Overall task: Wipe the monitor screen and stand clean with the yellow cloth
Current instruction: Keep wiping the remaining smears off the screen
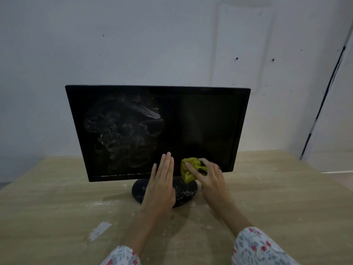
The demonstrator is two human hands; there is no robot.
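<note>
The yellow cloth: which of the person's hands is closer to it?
Right. The right hand grips the yellow cloth at the screen's bottom edge; the left hand is flat beside it, not touching.

A pale grey-white wall point(133, 44) fills the view from 9 o'clock through 12 o'clock to 2 o'clock, marked with several small dark holes and a faint rectangular patch of lighter paint toward 1 o'clock. At 3 o'clock a second wall surface point(336, 119) meets it at a corner, where a thin dark cable point(324, 100) runs diagonally down toward the tabletop edge. A light wood-grain table point(57, 197) occupies the lower half, from 8 o'clock to 4 o'clock, carrying white powdery smears and a pale scrap point(100, 229) at 7 o'clock; illumination is dim and even.
</note>
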